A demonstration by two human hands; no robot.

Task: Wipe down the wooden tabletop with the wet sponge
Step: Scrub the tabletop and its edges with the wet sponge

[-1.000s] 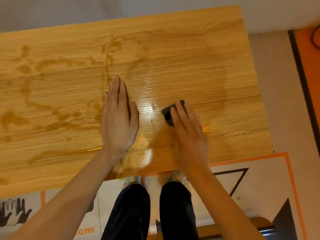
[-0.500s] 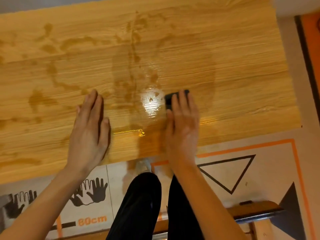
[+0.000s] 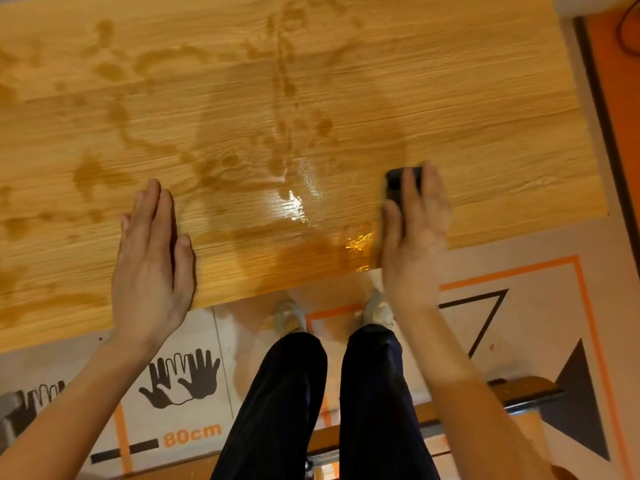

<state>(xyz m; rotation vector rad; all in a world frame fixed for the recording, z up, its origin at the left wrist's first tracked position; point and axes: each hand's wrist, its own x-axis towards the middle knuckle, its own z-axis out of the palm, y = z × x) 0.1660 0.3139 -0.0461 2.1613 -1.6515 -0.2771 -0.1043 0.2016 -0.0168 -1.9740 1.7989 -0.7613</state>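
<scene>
The wooden tabletop (image 3: 467, 109) fills the upper part of the head view, streaked with dark wet patches and a glossy wet film (image 3: 294, 202) near its front edge. A dark sponge (image 3: 396, 187) lies near the table's front right. My right hand (image 3: 415, 237) presses flat on top of it with straight fingers, covering most of it. My left hand (image 3: 150, 265) rests flat on the tabletop at the front left, fingers straight and together, holding nothing.
The table's right edge (image 3: 585, 133) ends beside an orange and black floor strip. Below the front edge are my dark trousers (image 3: 287, 393), light shoes, a floor mat with hand prints and "80cm" (image 3: 192, 436), and a wooden bench (image 3: 519, 386).
My right hand has slid the sponge to the right along the front of the table. My left hand now lies further left of the wet glossy patch.
</scene>
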